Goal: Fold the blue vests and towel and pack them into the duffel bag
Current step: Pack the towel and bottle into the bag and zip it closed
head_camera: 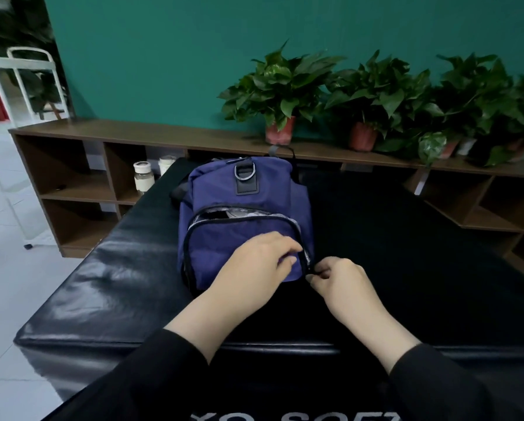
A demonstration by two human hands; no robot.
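Duffel bag point(245, 214), dark blue, stands on our black padded worktop point(102, 293) toward its far edge, end panel facing us, zip part open along the top. Our left hand point(256, 262) pinches the panel's fabric flap; our right hand point(342, 278) pinches the zipper pull point(310, 273) at the panel's lower right corner.

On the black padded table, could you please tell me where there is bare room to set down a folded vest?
The black padded table is bare to the right of the blue duffel bag, up to the wooden shelf unit. Another bare strip lies left of the bag, toward the near-left corner. It is crowded at the bag's near end, where the left hand and right hand work the zipper.
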